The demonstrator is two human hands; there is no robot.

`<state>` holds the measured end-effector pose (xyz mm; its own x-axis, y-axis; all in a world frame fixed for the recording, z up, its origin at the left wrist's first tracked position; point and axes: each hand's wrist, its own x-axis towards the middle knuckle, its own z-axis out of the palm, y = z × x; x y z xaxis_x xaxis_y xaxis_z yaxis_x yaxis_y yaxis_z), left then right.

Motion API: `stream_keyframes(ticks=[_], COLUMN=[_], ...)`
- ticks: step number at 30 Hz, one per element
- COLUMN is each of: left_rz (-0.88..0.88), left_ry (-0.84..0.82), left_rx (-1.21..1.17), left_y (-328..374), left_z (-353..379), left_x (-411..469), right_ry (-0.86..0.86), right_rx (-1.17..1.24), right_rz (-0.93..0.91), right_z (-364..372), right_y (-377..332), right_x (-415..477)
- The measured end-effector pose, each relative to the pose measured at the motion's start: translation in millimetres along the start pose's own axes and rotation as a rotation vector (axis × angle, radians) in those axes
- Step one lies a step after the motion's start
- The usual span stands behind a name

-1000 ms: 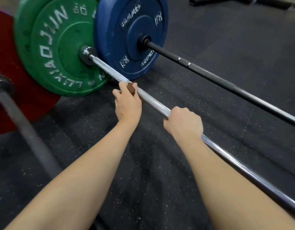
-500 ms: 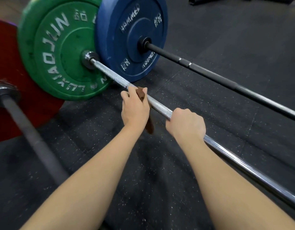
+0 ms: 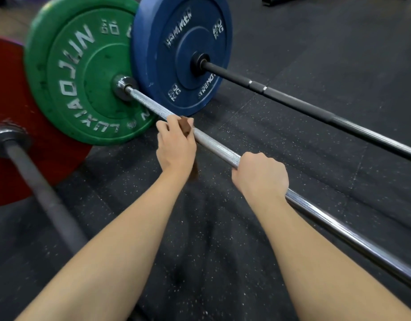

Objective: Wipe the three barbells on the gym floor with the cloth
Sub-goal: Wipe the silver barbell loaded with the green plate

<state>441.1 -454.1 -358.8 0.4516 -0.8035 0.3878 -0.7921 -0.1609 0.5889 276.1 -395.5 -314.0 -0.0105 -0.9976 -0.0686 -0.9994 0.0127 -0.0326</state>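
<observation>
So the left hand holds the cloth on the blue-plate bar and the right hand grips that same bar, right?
Wrong plate: the head view shows the left hand holding the cloth on the bar with the green plate, and the right hand grips that same bar.

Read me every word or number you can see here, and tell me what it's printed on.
"HAMMER": blue plate, upper face.
"20 KG": blue plate, twice.
"STRENGT": blue plate, the end hidden at the black bar.
"LUXIAOJIN": green plate, upside down.
Small marks near the green plate's top: too blurred to read.
</observation>
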Motion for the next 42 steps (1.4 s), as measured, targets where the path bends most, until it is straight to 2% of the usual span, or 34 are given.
stream_keyframes(ticks=[2, 5, 10, 15, 17, 20, 22, 26, 32, 36, 40, 42], left_rz=[-0.009, 0.097, -0.054, 0.026, -0.033, -0.254, -0.298, -0.260, -0.131, -0.276, -0.178, -0.278], left_ry=[0.000, -0.005, -0.024, 0.003, 0.015, 0.027, -0.002, -0.056, -0.134, -0.114, -0.065, -0.038], left_rx=[-0.025, -0.013, -0.144, -0.082, -0.125, -0.246, -0.223, -0.190, -0.287, -0.371, -0.242, -0.224], left_y=[-9, -20, -18, -14, -13, -12, -19, -31, -18, -2, -16, -29], left_z=[1, 1, 7, 2, 0, -4, -6, -10, -3, -3, -1, -4], left_x=[19, 31, 21, 13, 20, 51, 77, 94, 24, 20, 48, 73], right_ry=[0.006, 0.008, 0.018, 0.011, 0.009, 0.014, 0.015, 0.013, 0.028, 0.045, 0.044, 0.049], right_rx=[-0.001, -0.004, -0.014, 0.028, 0.031, 0.031, 0.031, 0.028, 0.009, -0.003, -0.004, -0.016], right_rz=[0.002, 0.002, 0.024, 0.020, 0.023, 0.027, 0.034, 0.038, 0.033, 0.039, 0.032, 0.034], right_z=[1, 2, 6, 7, 8, 8, 9, 8, 10, 13, 12, 12], right_y=[0, 0, -2, 0, 1, 0, 0, -1, 0, -1, -2, -2], right_x=[1, 2, 3, 4, 4, 4, 5, 5, 6, 7, 6, 7])
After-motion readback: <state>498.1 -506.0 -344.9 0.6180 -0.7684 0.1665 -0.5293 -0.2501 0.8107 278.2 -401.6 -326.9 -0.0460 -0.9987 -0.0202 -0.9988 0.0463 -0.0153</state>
